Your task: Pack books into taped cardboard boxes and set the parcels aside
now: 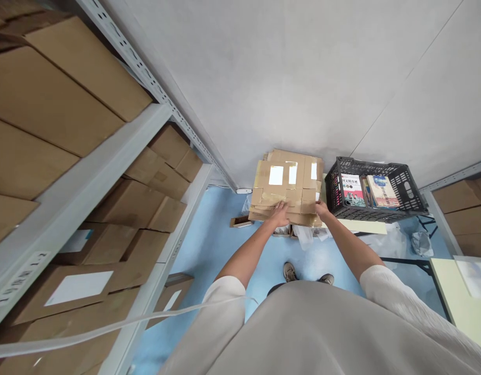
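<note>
Flattened cardboard (263, 182) lies in a stack against the wall, with white labels on the top sheet. On its near edge rests my left hand (278, 214), fingers spread over the cardboard. My right hand (322, 209) is at the stack's near right corner, its fingers bent around the edge; what is between them is too small to make out. Just right of the stack, a black plastic crate (365, 212) holds several books (382, 191).
Shelves (103, 151) full of cardboard boxes (95, 208) rise on the left. More boxes (463, 208) stand at the far right. A pale table (455, 307) is at the lower right. Plastic bags (422, 243) and a small open box (241, 222) are low down near the stack.
</note>
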Demonstrator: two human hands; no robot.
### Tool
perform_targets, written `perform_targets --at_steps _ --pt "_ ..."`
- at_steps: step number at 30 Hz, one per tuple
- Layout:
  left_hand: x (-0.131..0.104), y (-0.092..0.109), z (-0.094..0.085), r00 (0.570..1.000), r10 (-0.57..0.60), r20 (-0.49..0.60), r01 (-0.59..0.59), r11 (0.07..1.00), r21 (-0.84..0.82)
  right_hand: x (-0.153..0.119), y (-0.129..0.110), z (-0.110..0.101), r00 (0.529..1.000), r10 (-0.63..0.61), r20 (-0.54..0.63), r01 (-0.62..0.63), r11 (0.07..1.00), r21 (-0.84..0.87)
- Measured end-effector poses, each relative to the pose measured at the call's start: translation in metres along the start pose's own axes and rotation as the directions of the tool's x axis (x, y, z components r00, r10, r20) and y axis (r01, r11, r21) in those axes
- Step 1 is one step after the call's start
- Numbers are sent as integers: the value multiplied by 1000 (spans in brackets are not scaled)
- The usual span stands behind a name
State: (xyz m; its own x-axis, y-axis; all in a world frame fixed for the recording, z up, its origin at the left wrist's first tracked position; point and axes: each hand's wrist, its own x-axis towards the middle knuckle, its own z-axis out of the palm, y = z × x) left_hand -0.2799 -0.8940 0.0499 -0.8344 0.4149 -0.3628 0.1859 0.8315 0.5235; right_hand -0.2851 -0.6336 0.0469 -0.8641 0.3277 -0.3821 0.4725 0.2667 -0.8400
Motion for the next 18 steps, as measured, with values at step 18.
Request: perform_targets --at_steps 18 --pt "-10 23 -13 988 -41 -149 64 986 153 -3 -22 5 1000 5 24 -6 998 63"
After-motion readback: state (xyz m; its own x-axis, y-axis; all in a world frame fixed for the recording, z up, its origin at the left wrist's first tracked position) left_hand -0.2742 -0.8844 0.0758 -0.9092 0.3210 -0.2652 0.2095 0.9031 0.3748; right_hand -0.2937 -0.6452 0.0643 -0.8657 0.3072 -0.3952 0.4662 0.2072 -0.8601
